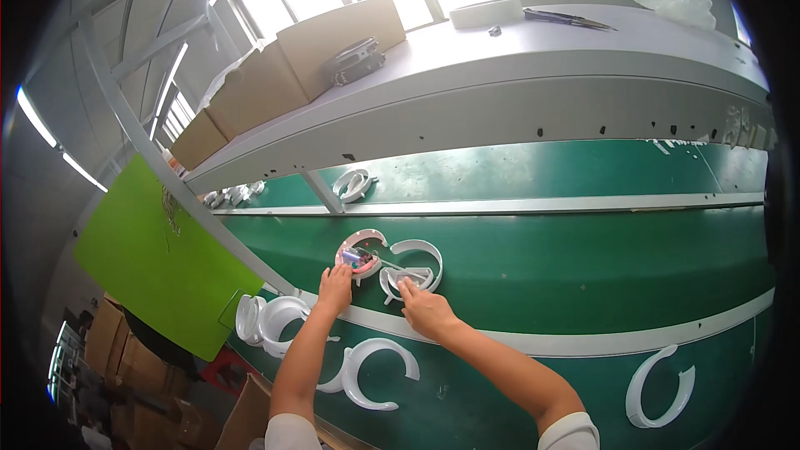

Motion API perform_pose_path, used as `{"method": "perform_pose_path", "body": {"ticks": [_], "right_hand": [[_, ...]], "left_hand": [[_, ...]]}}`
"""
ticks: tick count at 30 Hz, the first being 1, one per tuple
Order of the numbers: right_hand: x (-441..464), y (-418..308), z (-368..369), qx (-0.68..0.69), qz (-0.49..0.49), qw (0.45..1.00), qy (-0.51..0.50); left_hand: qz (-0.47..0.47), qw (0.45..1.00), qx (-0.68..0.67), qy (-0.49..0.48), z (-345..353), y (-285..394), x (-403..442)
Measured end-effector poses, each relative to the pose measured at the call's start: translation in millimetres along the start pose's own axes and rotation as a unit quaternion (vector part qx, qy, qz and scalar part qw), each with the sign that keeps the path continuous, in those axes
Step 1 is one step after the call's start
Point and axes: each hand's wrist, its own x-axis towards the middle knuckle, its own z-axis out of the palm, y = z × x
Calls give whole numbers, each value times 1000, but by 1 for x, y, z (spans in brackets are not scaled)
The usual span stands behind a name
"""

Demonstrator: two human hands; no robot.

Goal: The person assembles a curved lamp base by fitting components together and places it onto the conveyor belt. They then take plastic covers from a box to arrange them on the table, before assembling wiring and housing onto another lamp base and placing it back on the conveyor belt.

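Left hand [336, 287] at the near edge of the wired ring [364, 235], fingers close together against it; can't tell if they pinch or just steady. Right hand [427, 308] has its fingertips bunched on the inner part of the plain ring [439, 262]; pinch or press, can't tell. Both rings sit side by side on the green table [542, 283], under and just beyond my fingertips. Small parts [358, 258] show inside the wired one; a thin strand [396, 265] seems to run across to the plain one. My read: step in hand is fiddly work inside the plain ring, wired one steadied. Next move calls for light right fingertips, a firm left, no tug on the strand. Nearby: white rings [268, 321] left of my left fingers, another cluster [352, 379] between my forearms. Further: lone ring [636, 392] well right of both hands, shelf [483, 83] beyond them.
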Motion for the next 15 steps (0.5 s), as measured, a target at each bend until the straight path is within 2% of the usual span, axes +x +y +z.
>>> {"method": "perform_pose_path", "body": {"ticks": [1,4,7,11,13,15], "right_hand": [[2,2,3,-20,-20,1000,0],[3,7,14,-62,19,998,13],[-2,16,16,-124,7,992,36],[-40,19,-31,-126,33,989,66],[-77,15,-71,-135,71,986,73],[-122,9,-112,-105,88,982,129]], "left_hand": [[4,1000,-17,10,1,2,4],[22,999,-35,29,-2,12,12],[14,999,-48,1,-22,26,22],[134,991,2,13,-72,56,28],[155,985,-39,63,-104,85,26],[187,971,-103,106,-145,124,12]]}}
